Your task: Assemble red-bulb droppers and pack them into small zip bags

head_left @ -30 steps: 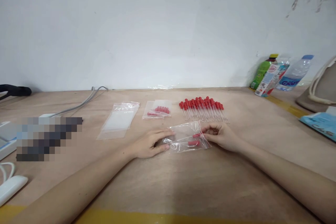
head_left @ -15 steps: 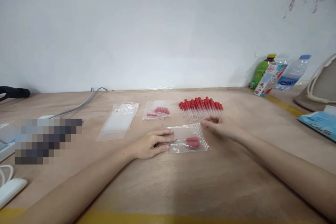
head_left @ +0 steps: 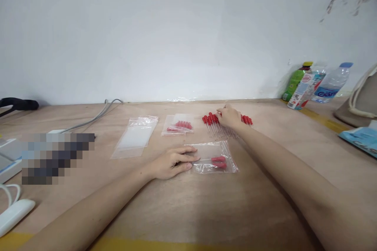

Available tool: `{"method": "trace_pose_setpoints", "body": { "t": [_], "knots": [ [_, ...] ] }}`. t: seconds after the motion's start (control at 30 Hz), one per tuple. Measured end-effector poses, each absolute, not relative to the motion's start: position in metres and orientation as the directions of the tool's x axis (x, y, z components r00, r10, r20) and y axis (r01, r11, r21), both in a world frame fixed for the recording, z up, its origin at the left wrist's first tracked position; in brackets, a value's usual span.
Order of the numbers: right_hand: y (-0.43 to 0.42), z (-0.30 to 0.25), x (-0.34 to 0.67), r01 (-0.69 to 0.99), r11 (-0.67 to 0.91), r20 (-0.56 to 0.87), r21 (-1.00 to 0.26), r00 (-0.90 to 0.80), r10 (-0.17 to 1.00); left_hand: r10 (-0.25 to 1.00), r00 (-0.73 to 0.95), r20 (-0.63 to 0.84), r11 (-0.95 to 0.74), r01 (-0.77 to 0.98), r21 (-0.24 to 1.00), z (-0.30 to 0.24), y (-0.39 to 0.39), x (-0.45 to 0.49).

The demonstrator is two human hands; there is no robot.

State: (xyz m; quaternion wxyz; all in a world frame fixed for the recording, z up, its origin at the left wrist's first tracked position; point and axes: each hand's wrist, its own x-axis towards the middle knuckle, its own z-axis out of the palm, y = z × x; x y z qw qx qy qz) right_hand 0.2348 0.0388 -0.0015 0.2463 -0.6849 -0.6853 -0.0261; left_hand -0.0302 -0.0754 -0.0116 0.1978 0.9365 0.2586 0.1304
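My left hand (head_left: 173, 162) lies flat on the table, its spread fingertips resting on the left end of a clear zip bag (head_left: 203, 148). Inside that bag are two droppers with red bulbs (head_left: 219, 161), bulbs to the right, toward the red-lined edge. My right hand (head_left: 231, 117) is over a pile of red-bulbed clear droppers (head_left: 212, 121). Its fingers are apart and bent down among the bulbs near the middle of the pile, and it hides part of them. No dropper is seen lifted from the pile.
Filled zip bags (head_left: 179, 125) with red bulbs lie behind my left hand. Flat clear bags (head_left: 135, 135) are stacked further left. Several bottles (head_left: 331, 84) and a blue packet (head_left: 361, 139) stand or lie at right. A grey cable (head_left: 91, 119) and a white mouse (head_left: 17, 213) are at left.
My right hand has moved from the bag's right edge up and slightly left onto the dropper pile. My left hand has stayed on the bag.
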Motion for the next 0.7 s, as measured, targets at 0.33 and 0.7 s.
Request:
{"method": "trace_pose_setpoints", "body": {
  "t": [0.33, 0.7],
  "knots": [
    [0.044, 0.011, 0.241, 0.83, 0.116, 0.337, -0.545, 0.09, 0.937, 0.525, 0.838, 0.149, -0.8, 0.426, 0.422, -0.01, -0.076, -0.03],
    [-0.039, -0.021, 0.292, 0.136, 0.247, 0.279, -0.96, 0.335, 0.9, 0.528, 0.836, 0.148, -0.789, 0.419, 0.449, -0.008, -0.076, -0.029]
  ]
}}
